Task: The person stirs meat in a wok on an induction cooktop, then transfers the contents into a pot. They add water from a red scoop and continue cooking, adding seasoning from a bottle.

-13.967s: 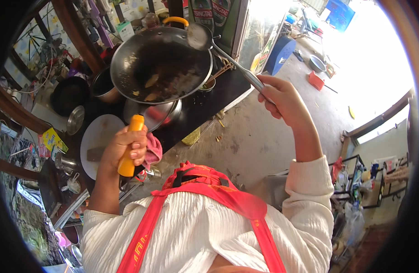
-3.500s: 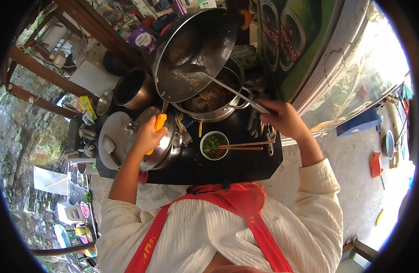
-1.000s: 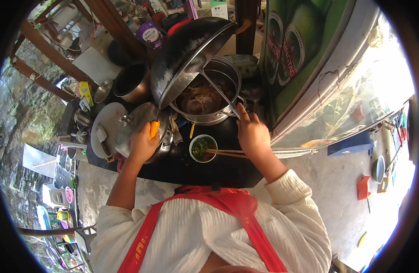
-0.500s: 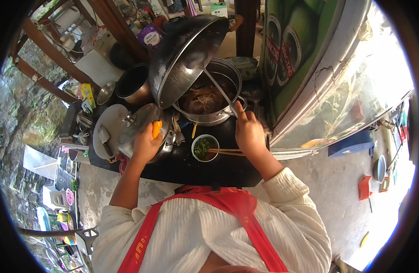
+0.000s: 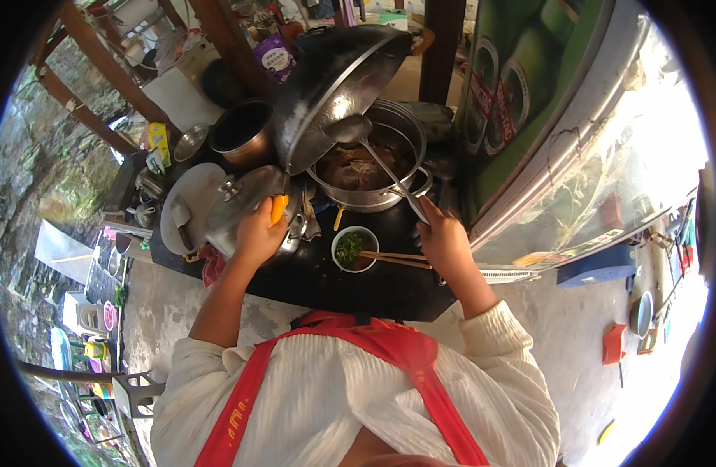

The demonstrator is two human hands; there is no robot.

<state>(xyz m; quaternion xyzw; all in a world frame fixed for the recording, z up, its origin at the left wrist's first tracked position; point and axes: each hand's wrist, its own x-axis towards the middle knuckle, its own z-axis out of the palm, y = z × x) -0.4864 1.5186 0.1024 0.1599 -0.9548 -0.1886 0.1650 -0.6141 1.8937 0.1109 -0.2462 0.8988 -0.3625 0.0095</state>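
Observation:
A large dark wok (image 5: 327,86) is tilted over a wide steel pot (image 5: 373,204) of brown broth with pieces of food in it. My left hand (image 5: 257,236) is closed round an orange handle (image 5: 279,208) by the wok's lower rim. In my right hand (image 5: 446,240) is a long metal ladle (image 5: 385,173), its dark bowl between the wok's inside and the pot. A white bowl (image 5: 335,263) of chopped greens in liquid stands nearest me, with wooden chopsticks (image 5: 401,258) laid across its right side.
Left of the pot sit a domed lidded pot (image 5: 241,204), a deep dark pot (image 5: 241,128) and a round white board (image 5: 185,189) bearing a cleaver (image 5: 184,222). A tall green-sided cabinet (image 5: 521,86) borders the right. The black counter (image 5: 327,296) ends before my apron.
My right hand has drawn back toward me with the ladle, whose bowl has turned and come down from the wok's inner face. The left hand keeps its grip. The whole view has shifted slightly.

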